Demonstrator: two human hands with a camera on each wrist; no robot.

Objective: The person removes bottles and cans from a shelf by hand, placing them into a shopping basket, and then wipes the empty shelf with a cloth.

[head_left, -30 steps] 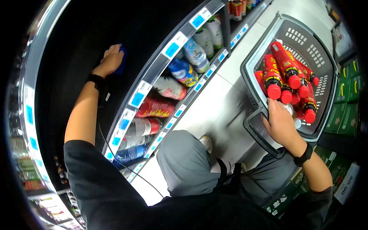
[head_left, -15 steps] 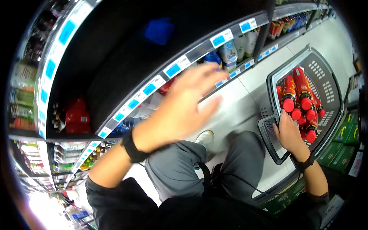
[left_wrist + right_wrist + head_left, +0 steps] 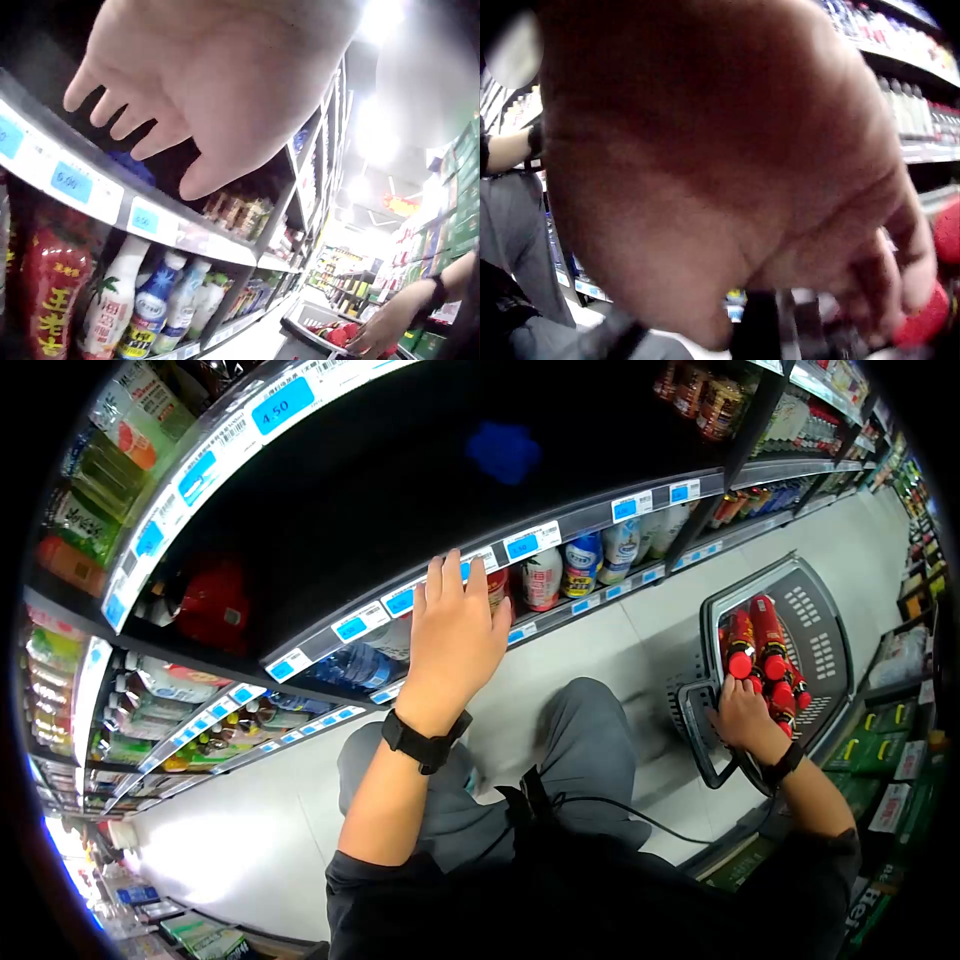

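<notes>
My left hand [image 3: 455,645] is at the front edge of a dark shelf [image 3: 330,510], its fingers extended over the price tags and holding nothing. The left wrist view shows its palm [image 3: 195,75] with the fingers spread above the shelf lip. Farther back on that shelf lies a crumpled blue cloth [image 3: 503,452], apart from the hand. On the right, my right hand [image 3: 748,717] grips the near rim of a grey shopping basket [image 3: 818,645]. Red bottles with red caps [image 3: 768,632] lie heaped inside it, right by the fingers. The right wrist view shows this hand's fingers curled [image 3: 877,289].
On the lower shelf stand a white bottle [image 3: 541,578], a blue bottle [image 3: 581,565] and others. Red packs [image 3: 212,605] sit at the dark shelf's left end. Green boxes [image 3: 880,730] are stacked on the right. A cable [image 3: 640,815] crosses the person's lap.
The left hand has let go of the blue cloth, leaving it on the shelf, and has come back to the shelf's front edge. The right hand stays on the basket. The head view has turned left.
</notes>
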